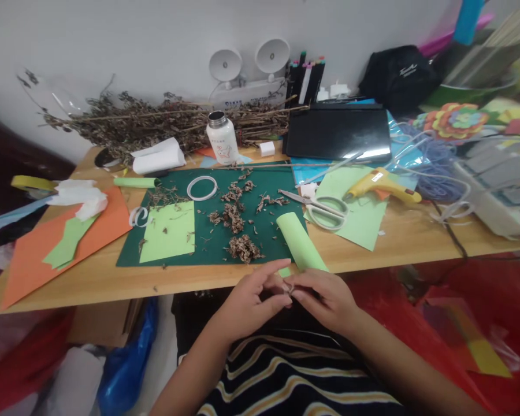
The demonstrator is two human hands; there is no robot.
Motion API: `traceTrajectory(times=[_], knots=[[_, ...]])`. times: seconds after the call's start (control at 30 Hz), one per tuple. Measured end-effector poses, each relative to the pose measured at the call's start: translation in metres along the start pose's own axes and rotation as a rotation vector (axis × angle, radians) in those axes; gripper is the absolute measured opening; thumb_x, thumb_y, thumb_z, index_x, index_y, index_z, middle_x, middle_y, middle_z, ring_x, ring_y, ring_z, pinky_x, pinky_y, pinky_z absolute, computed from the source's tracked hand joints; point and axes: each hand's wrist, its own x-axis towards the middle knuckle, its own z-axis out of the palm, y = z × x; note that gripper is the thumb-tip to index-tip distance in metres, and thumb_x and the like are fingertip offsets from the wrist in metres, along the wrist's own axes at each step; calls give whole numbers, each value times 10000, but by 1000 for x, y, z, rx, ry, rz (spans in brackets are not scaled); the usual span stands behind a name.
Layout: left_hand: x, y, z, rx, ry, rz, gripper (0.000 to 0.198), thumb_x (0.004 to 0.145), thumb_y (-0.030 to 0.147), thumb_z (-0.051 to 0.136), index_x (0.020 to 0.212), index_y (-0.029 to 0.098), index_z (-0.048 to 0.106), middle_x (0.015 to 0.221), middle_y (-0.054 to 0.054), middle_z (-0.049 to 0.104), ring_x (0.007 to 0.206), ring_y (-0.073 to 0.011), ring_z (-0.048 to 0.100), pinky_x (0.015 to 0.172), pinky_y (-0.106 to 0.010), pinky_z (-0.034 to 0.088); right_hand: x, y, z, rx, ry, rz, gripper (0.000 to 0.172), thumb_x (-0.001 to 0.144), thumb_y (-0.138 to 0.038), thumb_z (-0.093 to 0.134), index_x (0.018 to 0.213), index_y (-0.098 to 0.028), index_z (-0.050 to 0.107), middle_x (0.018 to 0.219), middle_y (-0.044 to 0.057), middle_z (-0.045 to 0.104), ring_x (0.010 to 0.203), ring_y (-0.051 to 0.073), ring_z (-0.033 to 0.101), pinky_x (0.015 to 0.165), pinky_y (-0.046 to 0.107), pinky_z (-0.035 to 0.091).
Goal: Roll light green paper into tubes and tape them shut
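My left hand (pixel 253 297) and my right hand (pixel 325 297) meet below the table's front edge, above my striped shirt. Their fingertips pinch together on a tiny brownish bit (pixel 288 287), too small to name. Just above them a rolled light-green paper tube (pixel 301 241) lies slanted over the edge of the dark green cutting mat (pixel 208 254). Crumbled dried plant bits (pixel 238 222) are scattered over the mat. A light-green paper sheet (pixel 169 231) lies on the mat's left part.
Scissors (pixel 325 209) and a yellow glue gun (pixel 383 185) lie on green paper to the right. A white tape ring (pixel 201 188), white bottle (pixel 222 137), dried branches (pixel 156 121), orange paper (pixel 47 242), black case (pixel 338 133) and marker pens (pixel 305 78) fill the wooden table (pixel 416 237).
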Motion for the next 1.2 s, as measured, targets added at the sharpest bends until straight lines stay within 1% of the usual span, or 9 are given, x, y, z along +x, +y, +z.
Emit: traceTrajectory(times=[0.27, 0.37, 0.47, 0.53, 0.67, 0.77, 0.9, 1.03, 1.2], knots=[[-12, 22, 9, 404, 338, 258, 153, 747, 307, 604, 846, 192, 628, 614, -12, 641, 557, -119, 590, 573, -229, 492, 14, -27, -9, -30, 79, -77, 137, 792, -119, 460, 712, -203, 534, 542, -1, 557, 458, 105, 497, 404, 205, 387], [-23, 20, 1, 289, 390, 369, 161, 757, 260, 593, 905, 202, 563, 645, -3, 620, 551, -103, 582, 534, -204, 481, 7, -34, -6, 23, 54, -48, 128, 777, -122, 473, 693, -203, 524, 544, -4, 536, 462, 106, 486, 415, 214, 388], [-34, 16, -10, 30, 642, 567, 177, 827, 160, 468, 978, 251, 477, 658, 34, 576, 554, -82, 559, 570, -214, 480, -4, -32, -1, 131, 81, 23, 119, 777, -119, 476, 698, -200, 514, 559, -9, 508, 490, 108, 484, 457, 223, 404], [-39, 17, -12, 120, 740, 640, 186, 825, 169, 469, 988, 258, 478, 709, 18, 571, 629, -98, 561, 624, -244, 484, -9, -30, 2, 213, 106, 92, 122, 801, -121, 456, 729, -199, 518, 591, -6, 510, 528, 112, 498, 491, 225, 420], [-37, 20, -1, 794, 398, 646, 281, 732, 346, 611, 962, 191, 563, 928, -103, 613, 872, -199, 582, 777, -346, 484, -7, -30, 11, 277, 8, 49, 189, 870, -245, 385, 907, -195, 564, 807, 58, 580, 761, 158, 558, 665, 275, 474], [-29, 18, 3, 934, 398, 697, 189, 773, 228, 556, 960, 203, 569, 869, -71, 646, 814, -167, 601, 744, -311, 485, -2, -34, 16, 357, -98, 11, 377, 901, -399, 276, 1028, -199, 569, 950, 90, 568, 873, 181, 539, 748, 304, 468], [-25, 11, -10, 816, 367, 734, 167, 786, 173, 529, 938, 210, 587, 741, -28, 663, 653, -121, 596, 614, -237, 462, -2, -32, 22, 509, -186, 108, 478, 877, -503, 268, 1068, -208, 592, 891, 81, 575, 721, 158, 517, 630, 292, 464], [-32, -3, -27, 388, 563, 566, 76, 773, 234, 566, 756, 202, 633, 565, -10, 612, 532, -112, 555, 528, -220, 432, -2, -26, 30, 775, -139, 219, 404, 886, -426, 319, 1022, -211, 633, 815, 76, 605, 624, 145, 513, 591, 309, 459], [-34, -15, -53, 37, 742, 468, 447, 865, 422, 361, 501, 172, 428, 409, 34, 383, 372, -78, 378, 384, -195, 297, 5, -23, 12, 648, -106, 179, 255, 867, -299, 419, 993, -247, 635, 797, 60, 627, 650, 148, 547, 592, 293, 471]])
